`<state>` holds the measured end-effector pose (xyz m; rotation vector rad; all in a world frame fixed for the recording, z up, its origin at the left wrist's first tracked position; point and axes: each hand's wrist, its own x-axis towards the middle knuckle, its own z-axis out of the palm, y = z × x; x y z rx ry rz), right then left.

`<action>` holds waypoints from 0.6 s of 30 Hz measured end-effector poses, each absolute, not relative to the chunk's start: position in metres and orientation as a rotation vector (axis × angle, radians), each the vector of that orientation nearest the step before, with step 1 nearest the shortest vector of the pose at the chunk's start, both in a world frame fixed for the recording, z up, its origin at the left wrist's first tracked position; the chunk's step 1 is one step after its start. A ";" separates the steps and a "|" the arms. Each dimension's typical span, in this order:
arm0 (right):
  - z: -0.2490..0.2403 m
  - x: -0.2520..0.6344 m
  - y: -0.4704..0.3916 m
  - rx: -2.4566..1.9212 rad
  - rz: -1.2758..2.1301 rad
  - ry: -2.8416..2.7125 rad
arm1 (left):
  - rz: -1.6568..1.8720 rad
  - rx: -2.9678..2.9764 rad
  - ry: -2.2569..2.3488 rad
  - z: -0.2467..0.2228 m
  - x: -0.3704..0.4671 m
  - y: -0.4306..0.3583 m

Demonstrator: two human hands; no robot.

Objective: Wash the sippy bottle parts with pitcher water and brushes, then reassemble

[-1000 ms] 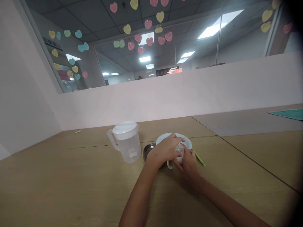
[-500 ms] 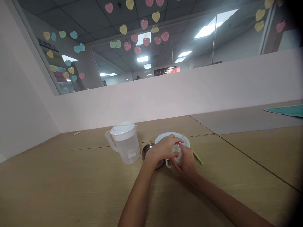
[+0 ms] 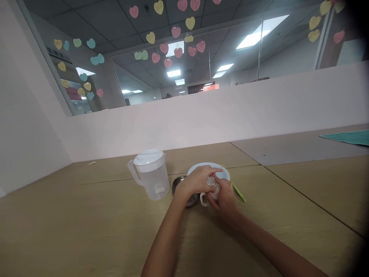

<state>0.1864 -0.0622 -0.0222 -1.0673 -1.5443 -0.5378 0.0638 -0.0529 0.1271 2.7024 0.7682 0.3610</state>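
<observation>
My left hand (image 3: 198, 181) reaches over the top of a small clear, rounded container (image 3: 212, 182), its thumb on the near side and a finger stretched across the far side. My right hand (image 3: 227, 195) is closed around the container's right side. A pale curved handle (image 3: 203, 200) shows just below my left fingers; whether it belongs to the same container is hidden. Behind the hands lies a white plate (image 3: 198, 167). Partly under my left wrist is a round metal bowl (image 3: 174, 186).
A clear plastic pitcher (image 3: 152, 175) with a white lid stands left of the bowl. The green handle of a slim tool (image 3: 238, 192) sticks out right of the plate. A teal cloth (image 3: 348, 137) lies at the far right. A low wall (image 3: 150, 127) with a window borders the table.
Both hands stay on the clear container, with only a slight shift of the fingers at its top. The whole view has moved a little.
</observation>
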 end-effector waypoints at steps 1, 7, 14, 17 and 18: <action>-0.022 0.187 -0.062 -1.065 -0.544 -1.550 | 0.364 2.685 0.768 0.127 0.064 -0.052; -0.020 0.187 -0.060 -1.119 -0.519 -1.574 | 0.374 2.653 0.785 0.124 0.063 -0.048; -0.020 0.188 -0.061 -1.161 -0.518 -1.609 | 0.338 2.703 0.804 0.126 0.063 -0.050; -0.020 0.190 -0.061 -1.201 -0.522 -1.613 | 0.330 2.750 0.795 0.125 0.063 -0.051; -0.020 0.191 -0.061 -1.210 -0.523 -1.610 | 0.322 2.767 0.801 0.124 0.063 -0.051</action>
